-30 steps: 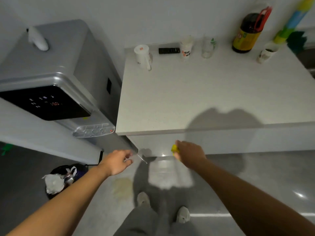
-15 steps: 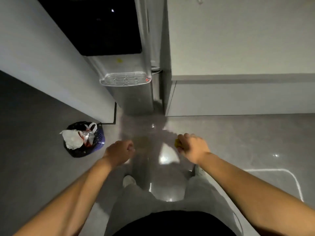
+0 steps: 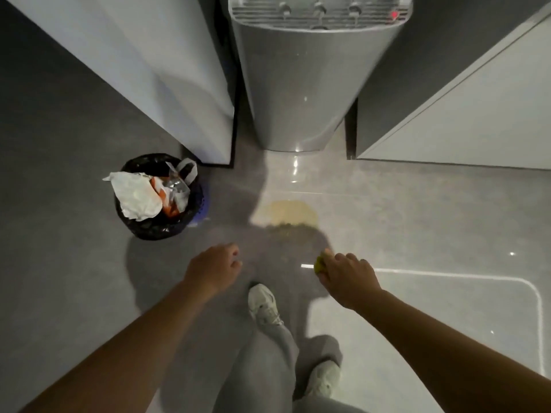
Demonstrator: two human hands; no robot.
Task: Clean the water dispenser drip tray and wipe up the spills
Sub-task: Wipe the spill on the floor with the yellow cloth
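Spreading across the whole view, the glossy grey floor point(image 3: 432, 222) carries everything else. The silver water dispenser point(image 3: 307, 84) stands at top centre between a pale panel point(image 3: 149, 70) on the left and a white cabinet point(image 3: 477, 99) on the right, with its slotted drip tray point(image 3: 319, 17) in place at the frame's upper edge. A bin point(image 3: 158, 201) lined with a black bag and stuffed with crumpled rubbish stands on the floor to the left. A yellowish spill point(image 3: 290, 214) lies on the tiles in front of the dispenser, partly under the person's shadow. Both bare arms reach forward below it. The left hand point(image 3: 213, 271) is loosely curled with its back to the camera, and whether it holds anything cannot be told. The right hand point(image 3: 347, 277) curls its fingers around a small yellow wad point(image 3: 319, 265), only an edge showing, near the spill but apart from it
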